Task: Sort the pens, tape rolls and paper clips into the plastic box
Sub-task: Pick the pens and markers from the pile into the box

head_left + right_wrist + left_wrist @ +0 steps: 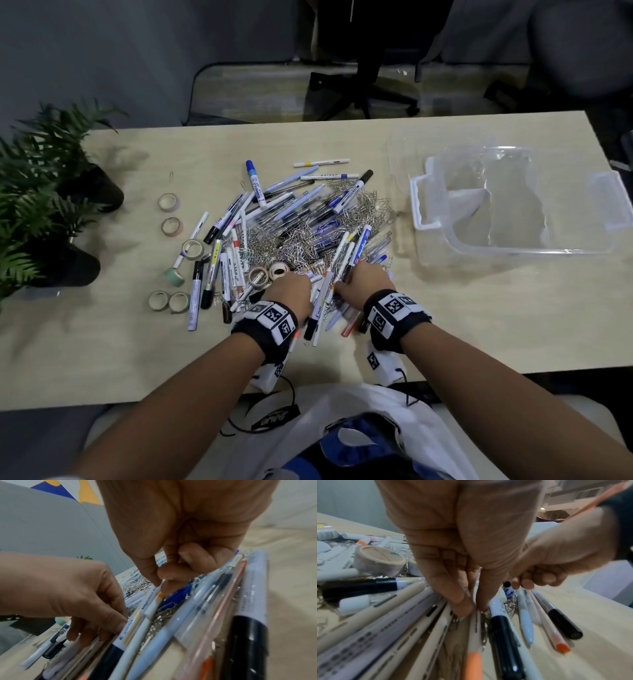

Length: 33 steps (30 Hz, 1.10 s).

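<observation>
A heap of pens (274, 212) and paper clips (363, 209) lies mid-table. Several tape rolls (169, 201) sit on its left side. The clear plastic box (424, 205) stands at the right with nothing in it. Both hands work at the heap's near edge. My left hand (475, 608) points down, thumb and forefinger pinching a thin white pen with an orange end (473, 635). My right hand (160, 584) pinches the tip of a white pen with an orange band (154, 605); its other fingers are curled in.
Two potted ferns (51, 192) stand at the table's left edge. An office chair (363, 68) is beyond the far edge. Bare tabletop (479, 315) shows between the heap and the box, and along the near edge.
</observation>
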Each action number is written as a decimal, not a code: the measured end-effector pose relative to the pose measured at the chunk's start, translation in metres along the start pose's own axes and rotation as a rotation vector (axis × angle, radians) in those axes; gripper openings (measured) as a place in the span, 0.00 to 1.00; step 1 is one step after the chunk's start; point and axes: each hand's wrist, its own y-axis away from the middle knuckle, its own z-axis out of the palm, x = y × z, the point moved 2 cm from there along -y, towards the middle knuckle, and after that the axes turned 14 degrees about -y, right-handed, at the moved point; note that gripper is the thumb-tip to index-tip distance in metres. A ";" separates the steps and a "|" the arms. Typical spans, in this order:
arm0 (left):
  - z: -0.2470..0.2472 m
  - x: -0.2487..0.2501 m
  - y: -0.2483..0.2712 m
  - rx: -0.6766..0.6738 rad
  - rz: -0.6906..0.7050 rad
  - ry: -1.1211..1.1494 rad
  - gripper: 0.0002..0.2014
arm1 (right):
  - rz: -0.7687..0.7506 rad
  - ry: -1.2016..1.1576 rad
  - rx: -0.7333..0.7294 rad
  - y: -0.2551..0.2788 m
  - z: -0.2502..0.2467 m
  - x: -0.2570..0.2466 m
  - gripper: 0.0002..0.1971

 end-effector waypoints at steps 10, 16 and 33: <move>-0.005 -0.011 0.008 0.055 -0.069 0.163 0.15 | 0.002 0.007 0.019 -0.008 0.012 -0.009 0.19; -0.015 -0.038 0.008 0.164 -0.135 0.581 0.10 | 0.032 -0.045 0.018 -0.009 0.014 -0.007 0.15; -0.003 -0.053 0.003 0.135 -0.092 0.469 0.10 | 0.005 -0.325 0.136 -0.002 0.004 -0.003 0.16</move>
